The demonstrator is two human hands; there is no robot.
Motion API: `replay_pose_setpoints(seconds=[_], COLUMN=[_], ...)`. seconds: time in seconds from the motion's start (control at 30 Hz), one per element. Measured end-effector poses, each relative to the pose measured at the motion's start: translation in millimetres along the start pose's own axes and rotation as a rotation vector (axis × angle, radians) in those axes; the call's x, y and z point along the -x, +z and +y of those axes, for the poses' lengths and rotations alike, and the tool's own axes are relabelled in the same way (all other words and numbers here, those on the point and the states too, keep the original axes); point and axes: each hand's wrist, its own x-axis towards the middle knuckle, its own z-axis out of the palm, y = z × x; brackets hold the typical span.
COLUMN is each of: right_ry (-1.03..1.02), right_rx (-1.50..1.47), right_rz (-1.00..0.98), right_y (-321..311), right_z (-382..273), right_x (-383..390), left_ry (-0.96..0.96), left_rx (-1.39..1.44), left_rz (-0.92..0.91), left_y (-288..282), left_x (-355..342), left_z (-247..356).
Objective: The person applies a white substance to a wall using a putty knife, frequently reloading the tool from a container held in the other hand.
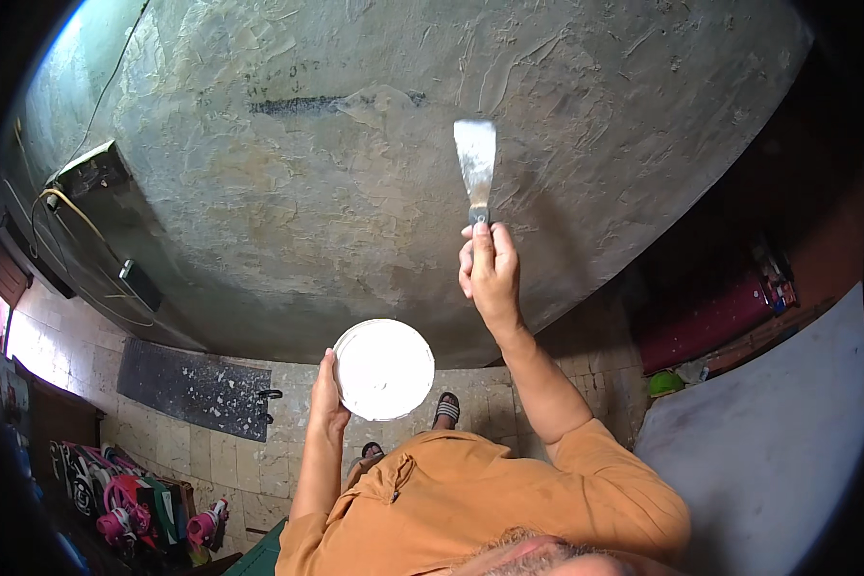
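My right hand [492,274] grips a putty knife [476,158] by its handle. Its broad, whitish metal blade points up in front of the rough grey plastered wall [288,211]; I cannot tell whether it touches the surface. Low in front of me, my left hand [327,396] holds a round white tub [386,415] at its left side. White fills the whole round of it, and whether that is paste or a lid is unclear. Left of the blade, a dark streak [298,104] crosses the wall, partly covered by a smooth grey smear.
A dark box [91,178] with cables and a small grey device [140,285] are on the wall at left. Below lies a white-spotted dark mat [197,389] on the tiled floor. Colourful items [125,499] stand lower left. A pale flat surface [758,432] fills the right.
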Motion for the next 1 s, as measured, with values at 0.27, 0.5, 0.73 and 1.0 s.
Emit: replay_pose_setpoints(seconds=[0.27, 0.5, 0.73, 1.0], right_ry=[-0.102, -0.014, -0.139, -0.113], right_rx=[0.095, 0.119, 0.174, 0.181], right_rz=[0.005, -0.010, 0.036, 0.056], right_y=[18.4, 6.8, 23.8, -2.3], right_z=[-59.4, -13.6, -58.3, -20.0], right_x=[-43.2, -7.2, -47.7, -18.8], left_ry=[-0.017, -0.007, -0.008, -0.043], left_rx=[0.011, 0.002, -0.028, -0.006], left_rz=[-0.011, 0.002, -0.014, -0.033], left_y=[3.0, -0.1, 3.2, -1.0], left_x=[-0.7, 0.9, -1.4, 2.9], left_z=[3.1, -1.7, 4.6, -0.5])
